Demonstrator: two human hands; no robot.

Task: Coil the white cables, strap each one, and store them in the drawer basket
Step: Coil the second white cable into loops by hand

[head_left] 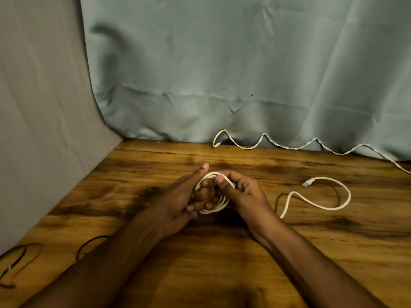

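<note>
A white cable is partly wound into a coil (219, 204) held between both hands over the middle of the wooden table (222, 252). My left hand (181, 196) grips the coil's loops with its fingers through them. My right hand (242, 188) pinches a strand at the coil's top. The loose tail (320, 205) of this cable snakes right across the table and ends in a plug (306, 184). A second white cable (289, 146) lies uncoiled along the table's back edge, against the curtain.
A grey-green curtain (222, 74) hangs behind the table and a beige cloth (40, 130) covers the left side. Thin dark loops (20, 258) lie on the table at the near left, by my left forearm. No drawer basket is in view.
</note>
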